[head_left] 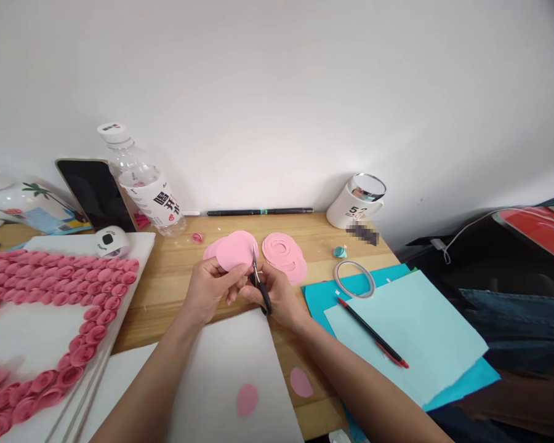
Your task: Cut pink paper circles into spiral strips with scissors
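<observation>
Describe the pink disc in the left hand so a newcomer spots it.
Start at the wooden table. Above it, the left hand grips the frontmost pink disc, scissors in the right hand at its right edge. Unlike the pink pieces lying to its right, its face shows no curved cuts.

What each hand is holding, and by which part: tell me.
The left hand holds a pink paper disc near its lower edge; the right hand holds the scissors by the black handles.

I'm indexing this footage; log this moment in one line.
left hand: holds pink paper disc | right hand: holds scissors | blades: at disc's edge
</observation>
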`<state>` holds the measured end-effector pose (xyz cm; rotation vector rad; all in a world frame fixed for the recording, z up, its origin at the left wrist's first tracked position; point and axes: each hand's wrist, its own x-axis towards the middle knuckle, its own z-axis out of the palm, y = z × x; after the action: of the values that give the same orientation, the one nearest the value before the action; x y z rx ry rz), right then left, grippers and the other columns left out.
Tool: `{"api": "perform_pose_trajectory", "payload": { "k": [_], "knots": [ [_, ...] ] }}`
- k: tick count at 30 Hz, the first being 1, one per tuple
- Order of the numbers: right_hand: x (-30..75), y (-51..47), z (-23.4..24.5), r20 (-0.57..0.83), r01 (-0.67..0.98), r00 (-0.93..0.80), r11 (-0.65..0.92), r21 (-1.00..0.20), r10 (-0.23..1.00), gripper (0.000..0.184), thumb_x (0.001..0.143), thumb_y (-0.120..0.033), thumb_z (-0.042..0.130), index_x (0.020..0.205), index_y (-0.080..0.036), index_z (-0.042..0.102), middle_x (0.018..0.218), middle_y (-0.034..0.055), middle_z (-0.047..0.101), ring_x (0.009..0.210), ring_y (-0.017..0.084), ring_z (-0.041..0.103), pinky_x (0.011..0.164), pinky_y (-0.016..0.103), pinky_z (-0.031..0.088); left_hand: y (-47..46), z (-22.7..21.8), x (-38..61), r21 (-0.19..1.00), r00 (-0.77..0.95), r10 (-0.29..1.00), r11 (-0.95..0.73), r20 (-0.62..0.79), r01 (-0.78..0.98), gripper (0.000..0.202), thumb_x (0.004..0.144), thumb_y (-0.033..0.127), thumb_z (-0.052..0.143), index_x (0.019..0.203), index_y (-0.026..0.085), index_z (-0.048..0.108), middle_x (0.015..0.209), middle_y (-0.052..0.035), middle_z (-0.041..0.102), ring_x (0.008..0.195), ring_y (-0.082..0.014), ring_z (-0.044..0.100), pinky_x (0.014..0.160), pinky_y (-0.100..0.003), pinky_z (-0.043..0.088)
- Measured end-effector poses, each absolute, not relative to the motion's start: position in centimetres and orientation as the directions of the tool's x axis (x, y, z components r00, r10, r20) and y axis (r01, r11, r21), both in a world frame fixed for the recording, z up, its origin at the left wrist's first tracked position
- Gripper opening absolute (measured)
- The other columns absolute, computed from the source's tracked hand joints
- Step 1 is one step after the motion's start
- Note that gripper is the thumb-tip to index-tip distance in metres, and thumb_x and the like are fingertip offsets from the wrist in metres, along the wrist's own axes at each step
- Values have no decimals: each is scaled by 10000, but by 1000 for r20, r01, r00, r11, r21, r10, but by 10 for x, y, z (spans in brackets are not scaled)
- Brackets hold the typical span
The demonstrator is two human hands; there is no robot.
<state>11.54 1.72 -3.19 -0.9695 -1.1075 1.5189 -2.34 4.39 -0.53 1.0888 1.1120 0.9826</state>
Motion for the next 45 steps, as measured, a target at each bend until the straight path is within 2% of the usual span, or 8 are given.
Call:
{"api": "perform_pose_trajectory", "payload": {
  "k": [9, 19, 26, 33, 35, 41, 45],
  "knots": [
    [117, 17, -32, -89, -241, -208, -139, -960, 974, 485, 566, -454, 817, 850, -175, 540, 568, -59, 452, 477, 69, 339, 443, 206, 254, 46, -5, -26, 977, 183, 967, 196, -178, -85, 187, 679, 307, 699, 637, 129, 657, 458, 30, 547, 301, -39, 407, 294, -173, 287],
    [116, 16, -30, -105, -236, -199, -152, -960, 974, 455, 575, -459, 804, 820, -178, 545, 496, -84, 414, 436, 65, 337, 429, 203, 270, 46, -2, -26, 975, 164, 969, 201, -185, -93, 187, 652, 292, 710, 600, 135, 622, 449, 35, 551, 298, -39, 412, 301, -174, 290],
    [117, 17, -30, -135, -240, -200, -182, -954, 970, 455, 574, -443, 807, 847, -168, 567, 485, -85, 410, 424, 73, 359, 429, 215, 284, 46, 2, -25, 968, 150, 970, 212, -192, -134, 207, 623, 268, 724, 560, 139, 576, 445, 44, 542, 282, -31, 401, 300, -169, 283],
    [115, 15, -31, -141, -219, -225, -191, -957, 964, 454, 574, -459, 798, 829, -174, 555, 506, -74, 452, 433, 74, 378, 434, 212, 297, 46, -1, -25, 966, 166, 971, 200, -173, -163, 228, 668, 306, 694, 561, 151, 568, 490, 32, 578, 304, -43, 427, 317, -189, 320],
    [115, 16, -32, -136, -217, -231, -188, -958, 963, 452, 578, -451, 798, 835, -173, 551, 542, -63, 478, 447, 73, 392, 439, 209, 294, 46, -1, -25, 969, 164, 971, 199, -175, -144, 237, 652, 294, 703, 527, 147, 566, 478, 31, 569, 307, -40, 421, 326, -191, 324],
    [118, 19, -31, -34, -236, -186, -78, -969, 982, 443, 568, -376, 824, 831, -172, 533, 614, -51, 496, 521, 74, 388, 483, 205, 296, 46, -1, -24, 974, 175, 966, 208, -190, -86, 149, 634, 257, 711, 585, 139, 635, 411, 53, 499, 309, -33, 386, 318, -173, 263],
    [118, 19, -29, -39, -227, -173, -78, -971, 984, 446, 560, -395, 823, 810, -174, 528, 607, -50, 486, 520, 77, 385, 490, 212, 298, 46, -1, -24, 975, 174, 968, 201, -183, -95, 146, 643, 246, 699, 575, 137, 630, 399, 56, 479, 317, -29, 381, 329, -166, 260]
  ]
}}
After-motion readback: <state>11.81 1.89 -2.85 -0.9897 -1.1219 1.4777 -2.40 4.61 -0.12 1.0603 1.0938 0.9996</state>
